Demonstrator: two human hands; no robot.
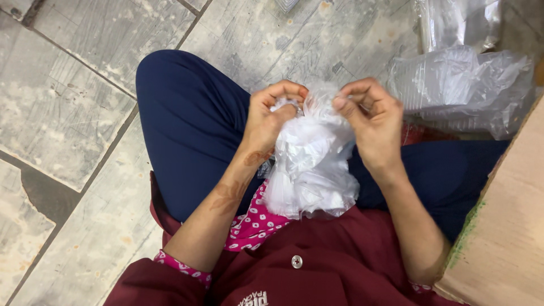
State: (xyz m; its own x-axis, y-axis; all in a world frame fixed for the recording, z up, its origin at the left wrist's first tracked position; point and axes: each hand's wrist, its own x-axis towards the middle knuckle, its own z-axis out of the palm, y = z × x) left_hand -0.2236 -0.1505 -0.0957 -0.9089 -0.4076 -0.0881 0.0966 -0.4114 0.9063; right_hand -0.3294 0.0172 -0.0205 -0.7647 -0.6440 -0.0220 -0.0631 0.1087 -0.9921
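Clear bag (310,170) at frame centre, mouth pinched by left hand (271,122) and right hand (371,124), both grips clamped; mid-twisting shut, tight knot needed next.

A crumpled, translucent white plastic bag (310,170), stuffed full, stands upright at centre over the lap, its gathered neck pinched at the top.
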